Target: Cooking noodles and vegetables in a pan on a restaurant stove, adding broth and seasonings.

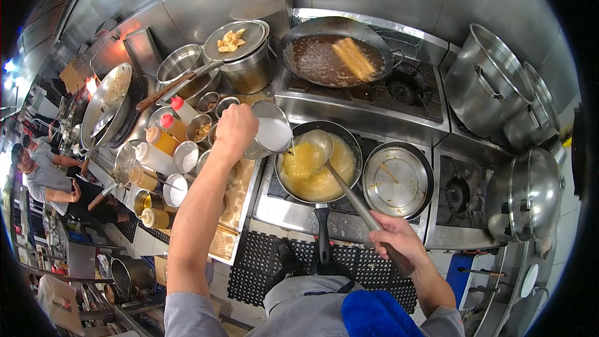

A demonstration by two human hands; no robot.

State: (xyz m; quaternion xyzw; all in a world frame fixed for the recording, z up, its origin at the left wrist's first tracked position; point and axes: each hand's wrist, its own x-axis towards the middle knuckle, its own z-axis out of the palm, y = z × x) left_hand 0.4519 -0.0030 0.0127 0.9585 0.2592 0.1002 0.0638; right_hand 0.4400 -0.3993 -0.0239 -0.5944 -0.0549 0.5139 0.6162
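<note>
My left hand grips a metal container of milky white liquid. The container is tilted to the right, and a thin trickle runs from its lip into the frying pan. Yellow liquid with a denser yellow mass fills the pan, which sits on the front burner with its black handle pointing at me. In my right hand is the long handle of a metal ladle. The ladle's bowl rests in the pan's contents, near the far side.
Behind, a wok of bubbling dark oil holds a long golden fried piece. Right of the pan lies a metal dish in a black pan. Squeeze bottles crowd the left counter. Tall pots stand right. Two people are far left.
</note>
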